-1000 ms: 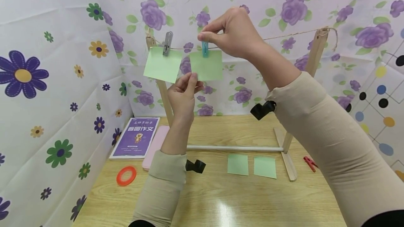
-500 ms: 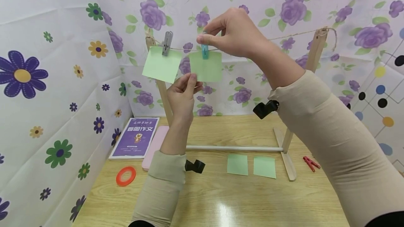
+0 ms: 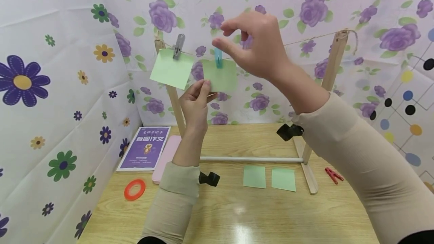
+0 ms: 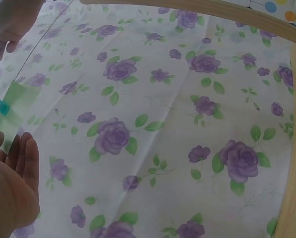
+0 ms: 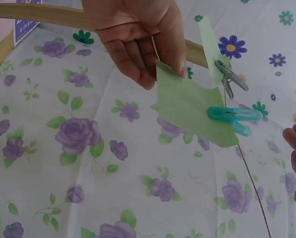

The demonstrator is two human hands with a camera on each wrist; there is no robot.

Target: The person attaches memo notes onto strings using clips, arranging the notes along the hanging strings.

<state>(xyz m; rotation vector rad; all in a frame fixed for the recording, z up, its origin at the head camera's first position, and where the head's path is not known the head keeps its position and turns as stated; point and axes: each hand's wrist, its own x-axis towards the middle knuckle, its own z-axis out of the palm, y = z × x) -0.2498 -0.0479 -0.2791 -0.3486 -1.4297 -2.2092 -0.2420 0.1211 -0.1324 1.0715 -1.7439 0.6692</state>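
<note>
A blue clothespin (image 3: 218, 58) clips a green paper sheet (image 3: 222, 75) to the twine (image 3: 298, 41). My left hand (image 3: 196, 104) pinches that sheet's lower left corner between thumb and fingers, as the right wrist view also shows. Just right of the clothespin, my right hand (image 3: 259, 44) is off it, thumb and fingers spread apart with nothing between them. To the left, a grey clothespin (image 3: 178, 47) holds another green sheet (image 3: 172, 69), which hangs tilted. In the right wrist view the blue clothespin (image 5: 234, 115) sits across the sheet's edge and the twine.
Wooden posts (image 3: 333, 61) carry the twine, with a white rod (image 3: 251, 159) low between them. On the table lie two green sheets (image 3: 254, 176), a red clothespin (image 3: 333, 175), an orange tape ring (image 3: 134, 189), a purple book (image 3: 144, 148) and a pink case (image 3: 166, 159).
My right hand has let go of the blue clothespin and opened away to the right. The clipped sheet and twine have sagged slightly. My left hand keeps its pinch on the sheet.
</note>
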